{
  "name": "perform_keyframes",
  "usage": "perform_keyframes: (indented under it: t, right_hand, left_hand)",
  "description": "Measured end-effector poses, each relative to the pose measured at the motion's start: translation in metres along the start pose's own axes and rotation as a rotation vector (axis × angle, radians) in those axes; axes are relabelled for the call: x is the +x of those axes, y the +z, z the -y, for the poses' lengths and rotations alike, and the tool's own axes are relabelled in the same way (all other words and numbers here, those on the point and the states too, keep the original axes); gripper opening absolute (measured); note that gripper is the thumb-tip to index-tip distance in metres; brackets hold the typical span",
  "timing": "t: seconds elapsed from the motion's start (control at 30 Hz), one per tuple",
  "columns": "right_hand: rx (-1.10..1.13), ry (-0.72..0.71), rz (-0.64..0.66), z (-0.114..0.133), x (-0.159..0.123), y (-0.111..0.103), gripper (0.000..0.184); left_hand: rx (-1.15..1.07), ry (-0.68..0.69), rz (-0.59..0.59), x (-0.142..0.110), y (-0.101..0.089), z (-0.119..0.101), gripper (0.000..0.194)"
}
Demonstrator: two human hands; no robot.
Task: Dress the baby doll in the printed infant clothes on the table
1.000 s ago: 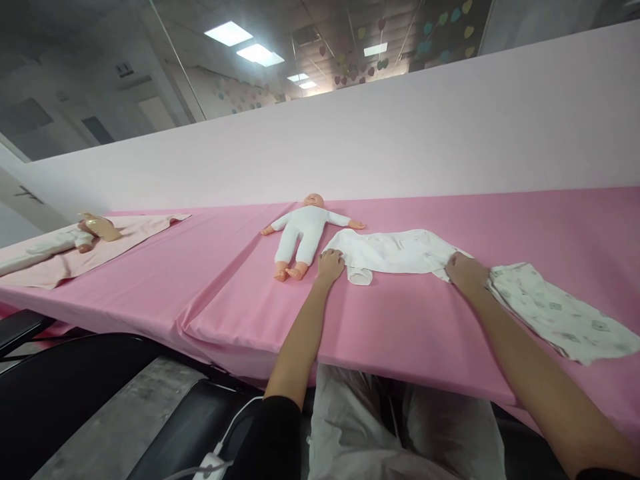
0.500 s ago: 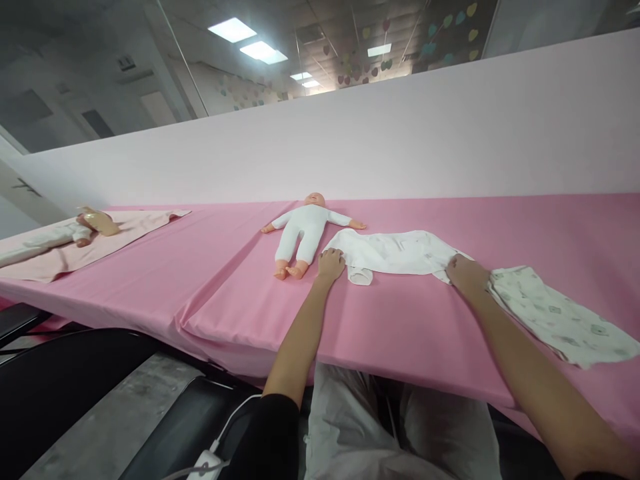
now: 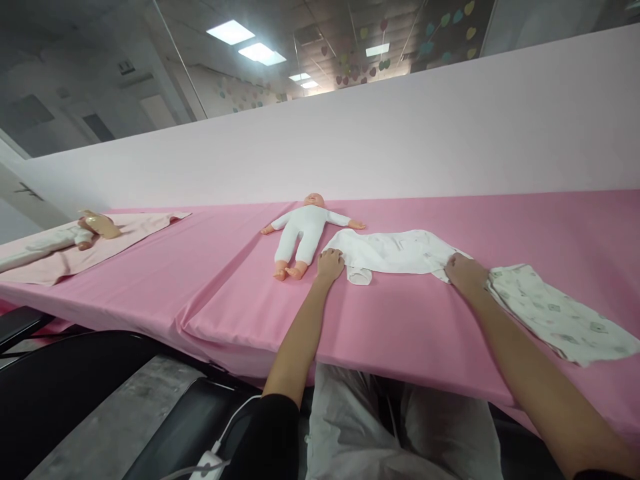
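Observation:
A white baby garment [image 3: 400, 252] lies stretched sideways on the pink cloth, with a rolled or folded piece sticking out under its left end. My left hand [image 3: 331, 265] holds the left end, fingers bent over the fabric. At the opposite end my right hand [image 3: 466, 272] is closed on the edge, its fingertips partly hidden. Just left of the garment, a baby doll [image 3: 309, 230] in a white suit rests on its back with arms spread. Beside my right wrist is a folded pale garment [image 3: 560, 313] with a small print.
The pink cloth [image 3: 225, 307] covers a long table against a white wall [image 3: 350, 147]. On the far left, another doll [image 3: 55, 241] and a beige object [image 3: 101, 224] lie on a paler pink cloth. Black chairs [image 3: 75, 393] stand along the table's near edge, by a white cable [image 3: 235, 410].

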State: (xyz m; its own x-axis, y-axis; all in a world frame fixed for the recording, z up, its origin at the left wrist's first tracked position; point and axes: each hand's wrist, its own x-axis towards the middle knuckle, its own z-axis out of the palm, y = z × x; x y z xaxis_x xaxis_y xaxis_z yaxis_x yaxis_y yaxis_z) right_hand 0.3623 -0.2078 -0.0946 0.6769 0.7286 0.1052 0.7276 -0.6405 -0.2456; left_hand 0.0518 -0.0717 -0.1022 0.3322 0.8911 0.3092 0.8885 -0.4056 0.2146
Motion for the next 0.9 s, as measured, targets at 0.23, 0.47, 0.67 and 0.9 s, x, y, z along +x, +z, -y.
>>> perform_keyframes:
  t: [0.23,0.47,0.67,0.9]
  right_hand:
    - [0.000,0.006,0.013,0.000,0.000,0.000,0.035]
    - [-0.012,-0.003,-0.001,-0.001,0.002,0.001,0.037]
    - [-0.003,0.005,0.005,-0.001,0.002,0.002,0.036]
    - [0.002,-0.145,-0.277,0.006,-0.009,0.003,0.036]
  left_hand:
    - [-0.006,0.008,-0.002,-0.001,-0.001,0.000,0.031]
    - [-0.012,0.011,-0.008,0.000,0.002,0.001,0.031]
    - [-0.001,0.010,-0.004,0.000,0.001,0.001,0.031]
    - [0.033,-0.002,-0.021,-0.001,0.003,-0.004,0.032]
